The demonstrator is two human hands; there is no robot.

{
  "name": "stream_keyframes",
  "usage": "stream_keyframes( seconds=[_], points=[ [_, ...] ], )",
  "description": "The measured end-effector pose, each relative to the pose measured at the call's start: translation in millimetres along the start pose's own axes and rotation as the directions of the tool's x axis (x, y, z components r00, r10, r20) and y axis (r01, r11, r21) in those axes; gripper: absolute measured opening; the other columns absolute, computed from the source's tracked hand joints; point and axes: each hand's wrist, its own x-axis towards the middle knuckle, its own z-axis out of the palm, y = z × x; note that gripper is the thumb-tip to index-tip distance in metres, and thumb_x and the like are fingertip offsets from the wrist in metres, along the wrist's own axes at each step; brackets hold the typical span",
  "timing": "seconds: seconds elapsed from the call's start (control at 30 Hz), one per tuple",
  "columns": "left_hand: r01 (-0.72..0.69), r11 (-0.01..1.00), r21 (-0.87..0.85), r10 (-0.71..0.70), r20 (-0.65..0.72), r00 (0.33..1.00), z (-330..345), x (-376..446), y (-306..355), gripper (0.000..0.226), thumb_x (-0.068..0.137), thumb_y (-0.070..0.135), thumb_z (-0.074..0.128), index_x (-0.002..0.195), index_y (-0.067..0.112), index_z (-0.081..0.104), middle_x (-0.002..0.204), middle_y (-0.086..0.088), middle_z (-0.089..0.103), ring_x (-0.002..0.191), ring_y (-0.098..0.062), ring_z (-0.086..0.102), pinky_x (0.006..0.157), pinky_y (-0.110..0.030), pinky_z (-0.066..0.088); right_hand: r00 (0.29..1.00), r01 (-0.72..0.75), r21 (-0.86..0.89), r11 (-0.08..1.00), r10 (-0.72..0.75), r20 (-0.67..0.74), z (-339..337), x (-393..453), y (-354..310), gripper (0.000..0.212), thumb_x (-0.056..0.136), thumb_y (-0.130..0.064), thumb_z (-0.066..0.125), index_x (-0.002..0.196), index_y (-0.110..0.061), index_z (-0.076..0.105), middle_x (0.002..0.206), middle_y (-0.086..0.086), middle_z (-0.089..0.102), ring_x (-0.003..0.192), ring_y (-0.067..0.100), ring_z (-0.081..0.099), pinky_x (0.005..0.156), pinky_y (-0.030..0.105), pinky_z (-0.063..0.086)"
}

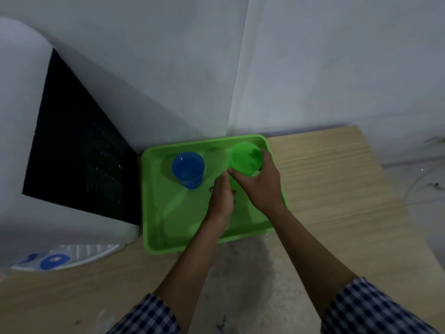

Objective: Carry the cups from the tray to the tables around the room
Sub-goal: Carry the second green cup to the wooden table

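Note:
A green tray [168, 227] lies on a wooden table against the wall. A blue cup [188, 169] stands upright in the tray's far left part. In the far right corner stands a green cup [246, 158], and my right hand [261, 186] is wrapped around its near and right side. My left hand [221, 198] hovers flat over the tray's middle, fingers straight and together, pointing between the two cups and holding nothing. Its fingertips nearly touch my right thumb.
The wooden table [337, 201] runs right of the tray and ends at a right edge. A large white appliance with a dark panel [72, 153] stands left of the tray. A white plate with blue marks [62, 257] lies at the front left.

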Motion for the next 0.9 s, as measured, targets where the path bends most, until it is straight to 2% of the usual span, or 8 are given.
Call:
stream_keyframes(
  seconds=[0.1, 0.2, 0.37, 0.43, 0.53, 0.63, 0.73, 0.9],
  points=[
    [0.176, 0.944, -0.279, -0.160, 0.079, 0.984, 1, -18, 9, 0.054, 0.105, 0.045, 0.028, 0.142, 0.011, 0.047, 0.144, -0.009, 0.052, 0.117, -0.030, 0.057, 0.095, -0.040, 0.043, 0.999, 0.005, -0.033, 0.999, -0.006, -0.037, -24, -17, -20, 0.068, 0.065, -0.054, 0.086, 0.122, -0.037, 0.052, 0.105, -0.024, 0.062, 0.092, -0.013, 0.057, 0.075, -0.004, 0.036],
    [0.215, 0.896, -0.388, -0.164, 0.162, 0.973, 6, -43, 16, 0.051, 0.106, 0.041, 0.032, 0.137, 0.005, 0.052, 0.140, -0.014, 0.058, 0.094, -0.021, 0.063, 0.090, -0.038, 0.045, 0.998, 0.014, -0.044, 0.999, -0.017, -0.065, -49, -38, -37, 0.069, 0.064, -0.055, 0.087, 0.120, -0.041, 0.049, 0.104, -0.028, 0.061, 0.094, -0.018, 0.056, 0.073, -0.003, 0.036],
    [0.248, 0.847, -0.470, -0.149, 0.239, 0.960, 21, -83, 19, 0.040, 0.106, 0.034, 0.039, 0.119, 0.005, 0.062, 0.121, -0.015, 0.067, 0.108, -0.027, 0.064, 0.088, -0.036, 0.054, 0.990, 0.023, -0.019, 1.000, -0.026, -0.138, -92, -80, -58, 0.068, 0.064, -0.053, 0.089, 0.119, -0.047, 0.049, 0.106, -0.038, 0.061, 0.099, -0.020, 0.057, 0.072, -0.002, 0.039],
    [0.269, 0.850, -0.453, -0.154, 0.276, 0.949, 31, -101, 17, 0.042, 0.106, 0.032, 0.039, 0.126, 0.001, 0.060, 0.123, -0.016, 0.067, 0.114, -0.029, 0.064, 0.084, -0.034, 0.057, 0.984, 0.023, -0.025, 0.999, -0.028, -0.177, -109, -98, -62, 0.068, 0.063, -0.056, 0.088, 0.119, -0.048, 0.049, 0.109, -0.039, 0.060, 0.100, -0.018, 0.057, 0.073, -0.001, 0.039],
    [0.298, 0.864, -0.407, -0.154, 0.349, 0.924, 48, -127, 7, 0.038, 0.106, 0.030, 0.039, 0.120, 0.006, 0.065, 0.115, -0.009, 0.073, 0.101, -0.019, 0.071, 0.078, -0.030, 0.060, 0.971, -0.004, -0.042, 0.999, -0.006, -0.239, -134, -123, -63, 0.068, 0.062, -0.060, 0.087, 0.119, -0.048, 0.050, 0.109, -0.031, 0.063, 0.100, -0.015, 0.058, 0.073, 0.000, 0.039],
    [0.327, 0.869, -0.372, -0.168, 0.402, 0.900, 66, -149, -6, 0.035, 0.106, 0.027, 0.040, 0.116, 0.008, 0.067, 0.109, -0.008, 0.076, 0.101, -0.018, 0.071, 0.082, -0.030, 0.059, 0.961, -0.037, -0.054, 0.998, 0.021, -0.276, -157, -147, -58, 0.069, 0.063, -0.059, 0.088, 0.121, -0.042, 0.053, 0.110, -0.025, 0.065, 0.101, -0.011, 0.059, 0.076, 0.001, 0.040],
    [0.337, 0.886, -0.318, -0.181, 0.431, 0.884, 87, -169, -18, 0.037, 0.107, 0.026, 0.039, 0.121, 0.004, 0.065, 0.113, -0.011, 0.073, 0.103, -0.019, 0.069, 0.078, -0.028, 0.059, 0.946, -0.073, -0.029, 0.997, 0.060, -0.318, -180, -168, -50, 0.069, 0.064, -0.054, 0.090, 0.120, -0.043, 0.051, 0.109, -0.028, 0.063, 0.101, -0.012, 0.059, 0.076, 0.002, 0.041],
    [0.369, 0.899, -0.238, -0.221, 0.480, 0.849, 128, -204, -43, 0.044, 0.107, 0.031, 0.037, 0.127, 0.000, 0.061, 0.123, -0.018, 0.070, 0.116, -0.026, 0.065, 0.092, -0.033, 0.055, 0.914, -0.115, 0.005, 0.993, 0.108, -0.392, -229, -204, -31, 0.070, 0.065, -0.053, 0.090, 0.121, -0.046, 0.049, 0.110, -0.036, 0.060, 0.102, -0.017, 0.055, 0.076, -0.002, 0.038]
  ],
)
